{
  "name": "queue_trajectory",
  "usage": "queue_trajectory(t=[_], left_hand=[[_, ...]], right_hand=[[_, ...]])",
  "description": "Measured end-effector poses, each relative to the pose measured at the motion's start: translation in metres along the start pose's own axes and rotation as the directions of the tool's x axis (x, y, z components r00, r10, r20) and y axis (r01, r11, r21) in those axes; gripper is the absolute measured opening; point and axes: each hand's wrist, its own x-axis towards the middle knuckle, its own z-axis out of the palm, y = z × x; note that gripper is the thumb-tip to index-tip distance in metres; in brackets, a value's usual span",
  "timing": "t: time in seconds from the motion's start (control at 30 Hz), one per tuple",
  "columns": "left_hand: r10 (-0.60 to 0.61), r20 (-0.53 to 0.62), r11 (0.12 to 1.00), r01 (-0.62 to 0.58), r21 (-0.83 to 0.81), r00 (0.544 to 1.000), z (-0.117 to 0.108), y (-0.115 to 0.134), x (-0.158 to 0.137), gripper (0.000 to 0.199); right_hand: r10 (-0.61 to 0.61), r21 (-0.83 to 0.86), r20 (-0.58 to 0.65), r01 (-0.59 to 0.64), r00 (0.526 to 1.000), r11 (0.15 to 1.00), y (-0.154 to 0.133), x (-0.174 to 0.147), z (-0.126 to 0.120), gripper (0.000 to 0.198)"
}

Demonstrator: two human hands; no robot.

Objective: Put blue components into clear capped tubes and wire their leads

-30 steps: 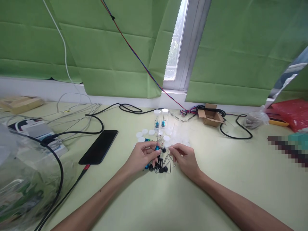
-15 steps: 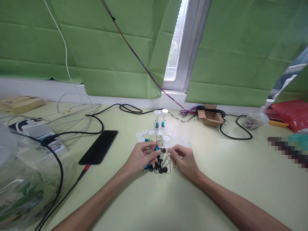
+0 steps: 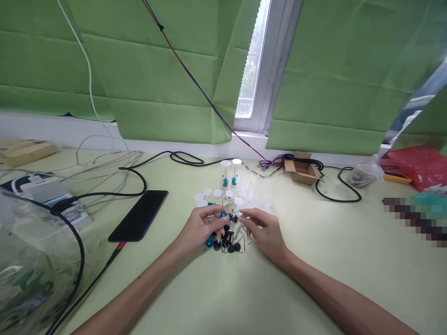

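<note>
My left hand (image 3: 203,225) pinches a small shiny blue part (image 3: 223,214), from which a thin metal pin rises. Facing it, my right hand (image 3: 262,229) has thumb and forefinger closed on a thin silvery rod (image 3: 237,213), which reaches level toward the blue part. Whether the rod touches that part is too small to tell. Beneath both hands lies a pile of black round-headed pieces (image 3: 231,248) and bent metal wires (image 3: 243,244). Another blue piece (image 3: 209,242) rests by the left fingers.
Behind the hands stand two clear white-capped vials (image 3: 225,172) with blue parts inside, near loose white caps (image 3: 199,197) and clear containers (image 3: 256,197). A black phone (image 3: 139,216) on a cable lies left. A small cardboard box (image 3: 303,172) and black cables stand at the back right.
The view has shifted slightly, so everything sits a little further left. Both hands keep their holds on the blue part and the rod.
</note>
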Motion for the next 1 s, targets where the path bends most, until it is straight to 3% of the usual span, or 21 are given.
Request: queue_trajectory(t=[0.33, 0.57, 1.0], left_hand=[[0.027, -0.006, 0.993, -0.027, 0.113, 1.0, 0.0021, -0.0012, -0.0003, 0.029], [0.024, -0.022, 0.98, -0.019, 0.198, 0.999, 0.0059, 0.0019, -0.0021, 0.028], [0.027, 0.003, 0.983, -0.027, 0.183, 1.0, 0.0073, 0.0006, -0.0008, 0.027]], right_hand=[[0.028, 0.017, -0.013, -0.027, 1.0, 0.999, 0.0016, 0.001, 0.0006, 0.009], [0.062, -0.01, 0.005, -0.062, 0.998, 0.998, -0.0022, 0.0006, -0.0005, 0.02], [0.133, -0.007, 0.046, -0.133, 0.99, 0.991, -0.0022, 0.0018, 0.0004, 0.031]])
